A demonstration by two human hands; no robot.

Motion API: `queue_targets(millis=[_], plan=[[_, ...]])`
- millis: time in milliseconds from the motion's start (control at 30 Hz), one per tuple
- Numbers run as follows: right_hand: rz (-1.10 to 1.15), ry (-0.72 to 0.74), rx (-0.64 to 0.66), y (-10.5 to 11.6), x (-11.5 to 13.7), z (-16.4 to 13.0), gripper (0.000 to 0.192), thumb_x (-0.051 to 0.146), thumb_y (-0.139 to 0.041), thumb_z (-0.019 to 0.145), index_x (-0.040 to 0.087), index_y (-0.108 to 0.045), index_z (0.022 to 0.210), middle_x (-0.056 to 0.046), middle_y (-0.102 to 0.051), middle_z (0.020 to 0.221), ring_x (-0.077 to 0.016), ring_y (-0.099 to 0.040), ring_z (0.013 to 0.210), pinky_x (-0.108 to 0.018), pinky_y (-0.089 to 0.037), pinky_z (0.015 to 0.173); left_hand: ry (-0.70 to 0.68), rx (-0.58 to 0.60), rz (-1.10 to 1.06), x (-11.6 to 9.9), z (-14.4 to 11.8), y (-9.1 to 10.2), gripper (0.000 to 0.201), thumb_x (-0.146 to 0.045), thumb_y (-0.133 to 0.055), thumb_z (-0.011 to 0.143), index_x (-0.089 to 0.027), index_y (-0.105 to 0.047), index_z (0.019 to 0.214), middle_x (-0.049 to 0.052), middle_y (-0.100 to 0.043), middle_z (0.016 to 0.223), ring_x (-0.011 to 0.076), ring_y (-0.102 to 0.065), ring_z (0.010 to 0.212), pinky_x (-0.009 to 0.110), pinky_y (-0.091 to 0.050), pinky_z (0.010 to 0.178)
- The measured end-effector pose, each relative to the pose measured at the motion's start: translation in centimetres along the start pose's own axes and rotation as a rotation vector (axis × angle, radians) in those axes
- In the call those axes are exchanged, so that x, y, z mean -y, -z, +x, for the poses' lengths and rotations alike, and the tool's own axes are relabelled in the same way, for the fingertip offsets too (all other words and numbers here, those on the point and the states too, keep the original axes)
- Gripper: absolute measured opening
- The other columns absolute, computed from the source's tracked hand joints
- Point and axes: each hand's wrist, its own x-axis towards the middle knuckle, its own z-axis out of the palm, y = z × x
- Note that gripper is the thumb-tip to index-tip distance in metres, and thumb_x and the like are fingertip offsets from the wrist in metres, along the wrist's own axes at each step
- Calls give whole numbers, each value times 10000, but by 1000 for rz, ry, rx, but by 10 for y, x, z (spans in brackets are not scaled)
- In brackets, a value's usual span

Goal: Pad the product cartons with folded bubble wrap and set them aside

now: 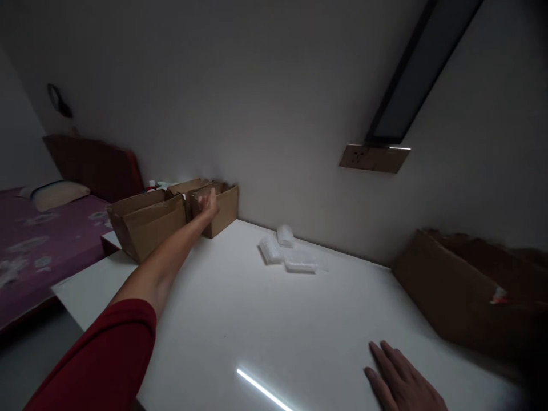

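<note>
My left hand [208, 206] reaches far out to the rim of a small cardboard box [225, 211] against the wall. Its fingers look curled in, and what they hold, if anything, cannot be made out. Just left of that box stands another open cardboard box [156, 224], behind my forearm. My right hand [402, 377] rests on the white table [265, 319] near its front, fingers stretched out and holding nothing. Between the hands, close to the wall, lie several pieces of clear bubble wrap [299, 260], one of them rolled [285, 235].
A large open cardboard box [454, 285] stands at the right, with a small red and white item at its rim. A wall socket panel [374, 158] sits under a dark-framed screen [419, 74]. Beyond the table's left edge is a bed [43, 240] with a pillow [62, 194].
</note>
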Motion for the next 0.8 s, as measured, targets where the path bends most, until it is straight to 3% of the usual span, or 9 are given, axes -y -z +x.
queue_targets(millis=[133, 233, 300, 433, 533, 567, 667, 733, 800], plan=[[-56, -56, 30, 15, 17, 3, 645, 556, -324, 925, 187, -600, 1376, -104, -550, 1467, -314, -501, 1359, -505, -450, 1077, 23, -7, -35, 15, -10, -2, 376, -362, -619, 947, -169, -576, 1267, 103, -609, 1272, 243, -631, 1093, 468, -551, 921], [-71, -80, 19, 22, 28, 7, 671, 559, -289, 926, 155, -639, 1331, -115, -584, 1432, -314, -537, 1325, -489, -459, 1065, -45, -5, -85, 29, -41, 16, 362, -207, -599, 915, -158, -580, 1273, 109, -666, 1194, 256, -638, 1084, 448, -507, 975], [-63, -77, 17, 27, 31, 8, 655, 549, -301, 926, 149, -660, 1300, -127, -599, 1411, -318, -557, 1302, -490, -470, 1048, -106, -7, -121, 42, -76, 37, 406, -111, -559, 843, -169, -606, 1243, 96, -705, 1127, 257, -654, 1047, 402, -491, 983], [-21, -76, -24, 35, 31, 9, 606, 539, -352, 910, 151, -697, 1221, -162, -644, 1338, -348, -607, 1222, -526, -505, 975, -188, -91, -178, 82, -165, 86, 400, -170, -533, 823, -215, -614, 1212, 68, -696, 1176, 260, -617, 1150, 402, -434, 1074], [50, -34, -97, 37, 38, 7, 502, 490, -407, 891, 191, -719, 1147, -149, -683, 1270, -347, -647, 1145, -519, -520, 935, -196, -327, -340, 120, -222, 108, 635, -307, -660, 813, -251, -457, 1412, 77, -558, 1415, 281, -476, 1358, 442, -314, 1189], [84, 0, -119, 36, 45, 7, 468, 463, -422, 891, 201, -718, 1140, -143, -688, 1261, -343, -654, 1131, -517, -520, 931, -180, -350, -415, 133, -235, 109, 755, -330, -711, 786, -261, -387, 1466, 86, -474, 1502, 287, -419, 1412, 449, -280, 1210], [246, 110, -175, 26, 87, 7, 429, 426, -461, 898, 203, -692, 1183, -141, -676, 1284, -336, -645, 1148, -532, -513, 950, -61, -168, -686, 161, -255, 98, 1035, -403, -803, 710, -266, -209, 1545, 138, -342, 1593, 320, -328, 1476, 494, -259, 1218], [415, 142, -176, 17, 133, 11, 456, 422, -484, 904, 199, -641, 1270, -148, -641, 1338, -332, -605, 1218, -543, -495, 998, 53, 33, -860, 167, -258, 83, 1105, -470, -818, 676, -249, -179, 1549, 170, -378, 1565, 351, -350, 1462, 524, -304, 1191], [607, 146, -94, 11, 183, 20, 527, 393, -504, 908, 199, -534, 1398, -151, -573, 1421, -310, -553, 1292, -528, -466, 1056, 123, 174, -968, 161, -261, 67, 1069, -497, -809, 677, -227, -227, 1532, 178, -422, 1530, 363, -385, 1439, 513, -351, 1169]])
